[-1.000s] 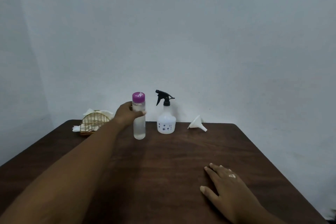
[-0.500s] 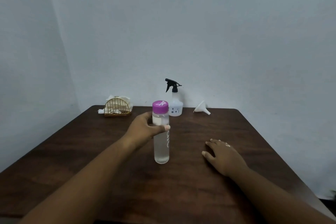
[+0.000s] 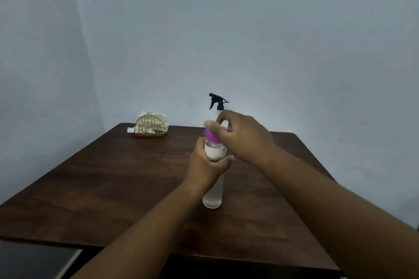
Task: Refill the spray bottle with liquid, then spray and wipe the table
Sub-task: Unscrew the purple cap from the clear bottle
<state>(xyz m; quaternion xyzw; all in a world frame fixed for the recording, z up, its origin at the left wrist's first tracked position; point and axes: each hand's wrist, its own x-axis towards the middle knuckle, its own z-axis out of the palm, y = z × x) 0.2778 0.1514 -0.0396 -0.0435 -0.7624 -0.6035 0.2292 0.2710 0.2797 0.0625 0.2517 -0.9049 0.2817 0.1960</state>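
A tall clear water bottle (image 3: pixel 212 197) with liquid in it stands upright on the dark wooden table (image 3: pixel 118 183) near the middle. My left hand (image 3: pixel 205 166) is wrapped around its upper body. My right hand (image 3: pixel 243 138) grips its purple cap (image 3: pixel 210 136) from above. Behind my right hand at the table's far edge stands the white spray bottle; only its black trigger head (image 3: pixel 217 101) shows. The white funnel is hidden behind my right hand.
A gold wire napkin holder (image 3: pixel 150 126) with white napkins sits at the far left corner. The table stands against a pale wall. A dark flat object (image 3: pixel 34 260) lies below the table's near left edge.
My left hand has drawn the water bottle closer to me. My right hand has lifted off the table and closed on the purple cap.
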